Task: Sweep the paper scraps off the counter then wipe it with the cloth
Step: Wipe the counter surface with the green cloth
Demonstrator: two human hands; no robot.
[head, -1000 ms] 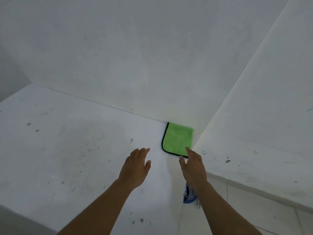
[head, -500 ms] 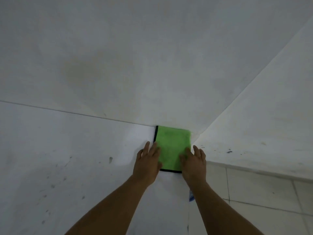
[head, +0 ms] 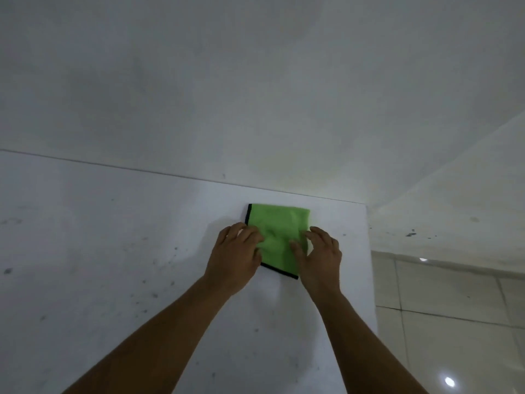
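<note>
Head view: your 2 hands, bare of the cloth 1 s ago, now sit on it, left hand (head: 234,258) and right hand (head: 319,255) gripping the green cloth (head: 277,237), seemingly bunching it, on the worktop (head: 113,265) near the wall; wiping can start.

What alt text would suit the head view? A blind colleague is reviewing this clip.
Two bare hands, left hand and right hand, rest on the side edges of a folded green cloth with black trim, lying on a white counter near its back right corner. Dark specks dot the counter; a tiled floor shows at right.
</note>
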